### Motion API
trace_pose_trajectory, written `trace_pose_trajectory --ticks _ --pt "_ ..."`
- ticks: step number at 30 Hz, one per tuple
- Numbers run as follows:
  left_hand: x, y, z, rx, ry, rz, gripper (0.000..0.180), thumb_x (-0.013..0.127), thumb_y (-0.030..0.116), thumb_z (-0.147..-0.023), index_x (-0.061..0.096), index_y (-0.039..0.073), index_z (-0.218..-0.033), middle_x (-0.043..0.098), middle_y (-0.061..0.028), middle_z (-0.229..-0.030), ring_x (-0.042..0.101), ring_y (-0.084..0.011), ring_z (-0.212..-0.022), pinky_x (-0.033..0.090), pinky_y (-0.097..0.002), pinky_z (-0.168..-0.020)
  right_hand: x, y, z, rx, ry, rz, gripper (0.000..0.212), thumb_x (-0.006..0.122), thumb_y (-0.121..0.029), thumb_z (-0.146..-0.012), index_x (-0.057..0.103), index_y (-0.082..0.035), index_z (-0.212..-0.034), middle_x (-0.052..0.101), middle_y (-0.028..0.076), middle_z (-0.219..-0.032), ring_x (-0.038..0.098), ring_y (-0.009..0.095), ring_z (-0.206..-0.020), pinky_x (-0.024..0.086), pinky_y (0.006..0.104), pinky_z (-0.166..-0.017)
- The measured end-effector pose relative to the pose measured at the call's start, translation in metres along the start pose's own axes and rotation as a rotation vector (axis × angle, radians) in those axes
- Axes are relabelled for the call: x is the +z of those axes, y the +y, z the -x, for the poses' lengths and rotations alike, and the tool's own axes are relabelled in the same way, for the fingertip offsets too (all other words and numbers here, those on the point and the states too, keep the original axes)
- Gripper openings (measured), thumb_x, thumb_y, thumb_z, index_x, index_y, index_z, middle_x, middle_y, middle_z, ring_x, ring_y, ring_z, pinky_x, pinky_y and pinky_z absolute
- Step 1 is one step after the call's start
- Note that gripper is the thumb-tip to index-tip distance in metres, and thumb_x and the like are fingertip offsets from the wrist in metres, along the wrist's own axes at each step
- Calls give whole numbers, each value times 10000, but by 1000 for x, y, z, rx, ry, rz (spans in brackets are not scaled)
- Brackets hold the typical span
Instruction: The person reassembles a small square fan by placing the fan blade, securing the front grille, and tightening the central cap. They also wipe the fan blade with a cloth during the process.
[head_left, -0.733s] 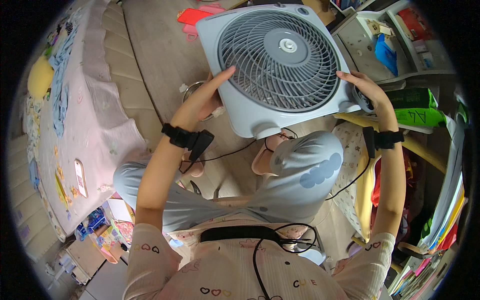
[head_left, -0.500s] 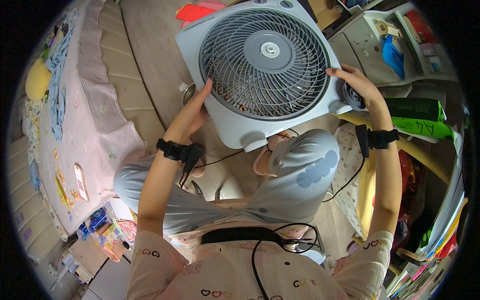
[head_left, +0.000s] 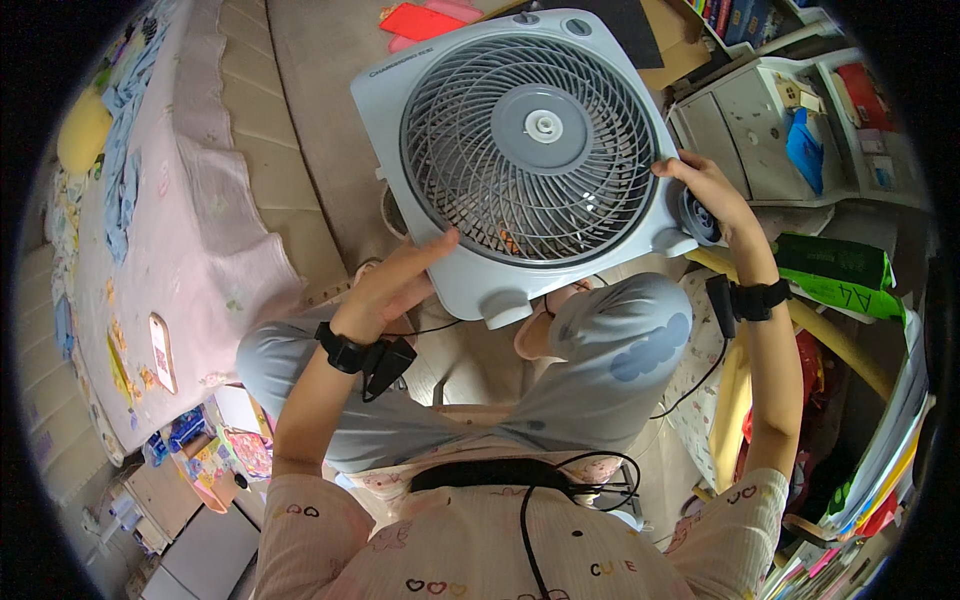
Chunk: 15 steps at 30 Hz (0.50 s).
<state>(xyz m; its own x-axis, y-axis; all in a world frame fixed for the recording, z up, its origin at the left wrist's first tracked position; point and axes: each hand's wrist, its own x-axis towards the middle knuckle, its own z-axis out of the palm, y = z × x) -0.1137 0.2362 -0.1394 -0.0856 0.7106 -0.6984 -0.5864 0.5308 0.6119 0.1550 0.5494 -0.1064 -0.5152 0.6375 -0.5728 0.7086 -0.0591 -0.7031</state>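
A light grey box fan (head_left: 515, 165) with a round spiral grille is held tilted in front of me, above my knees. My right hand (head_left: 712, 200) grips its right edge, thumb on the frame beside the grille and the other fingers hidden behind. Next to that hand a dark round foot or wheel (head_left: 699, 218) sticks out from the fan's side. At the lower left edge is my left hand (head_left: 400, 285), its thumb lying over the frame and its other fingers bent along the side, partly hidden. Two knobs (head_left: 578, 27) sit on the fan's far edge.
A bed with a pink cover (head_left: 215, 220) runs along the left, a phone (head_left: 161, 352) lying on it. White drawers (head_left: 775, 130) stand at the far right, near a green bag (head_left: 835, 265). A red flat item (head_left: 420, 20) lies on the floor beyond the fan.
The fan has come slightly nearer to me. My left hand has slid down its left edge toward the near corner. My right hand keeps its grip and has moved with the fan.
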Motion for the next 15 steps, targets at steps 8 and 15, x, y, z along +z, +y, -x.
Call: trace_pose_trajectory --ticks 8,15 --pt "-6 -29 5 -4 -43 -58 1016 816 350 -843 144 44 -1541 397 -115 -1493 421 -237 -1359 352 -380 -1121 10 -12 -5 19 8 35 569 694 -471 -751 697 -6 -1078 663 81 -1004 594 170 -942 447 275 -858" --pt "-15 -21 15 91 -42 23 917 803 272 -846 237 2 -1515 470 -121 -1422 471 -219 -1310 387 -369 -1096 15 -31 -11 -38 -7 14 616 693 -493 -743 703 -10 -1124 673 100 -1048 611 178 -929 467 284 -852"
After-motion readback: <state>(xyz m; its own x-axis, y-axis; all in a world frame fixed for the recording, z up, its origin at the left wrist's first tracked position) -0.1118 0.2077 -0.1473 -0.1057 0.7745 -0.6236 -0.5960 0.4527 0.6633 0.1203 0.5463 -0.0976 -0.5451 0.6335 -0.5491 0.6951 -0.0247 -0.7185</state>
